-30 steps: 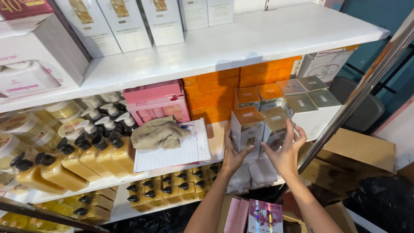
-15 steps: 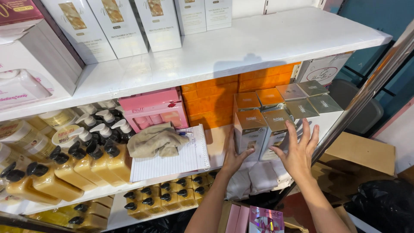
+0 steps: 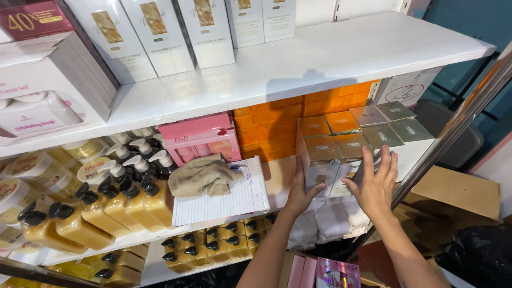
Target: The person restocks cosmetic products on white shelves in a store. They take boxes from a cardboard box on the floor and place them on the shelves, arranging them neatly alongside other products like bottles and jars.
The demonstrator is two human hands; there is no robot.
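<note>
Several small metallic boxes [image 3: 341,140] stand in rows on the middle white shelf. My left hand [image 3: 302,193] presses flat against the front of the front-left box [image 3: 320,162], thumb out to the right. My right hand [image 3: 374,181] is spread open, palm against the fronts of the boxes to the right of it. Neither hand grips anything; both only touch the box fronts.
Orange boxes [image 3: 277,125] are stacked behind. A pink gift box [image 3: 202,140], a beige cloth [image 3: 204,177] on a lined notepad [image 3: 226,200], and amber pump bottles [image 3: 106,205] sit to the left. Tall white cartons [image 3: 160,32] line the top shelf [image 3: 320,58]. A metal post [image 3: 453,125] rises at right.
Both hands have stayed on the small boxes; my right hand slid further right along the box fronts and spread flat. The view has shifted closer and slightly down.
</note>
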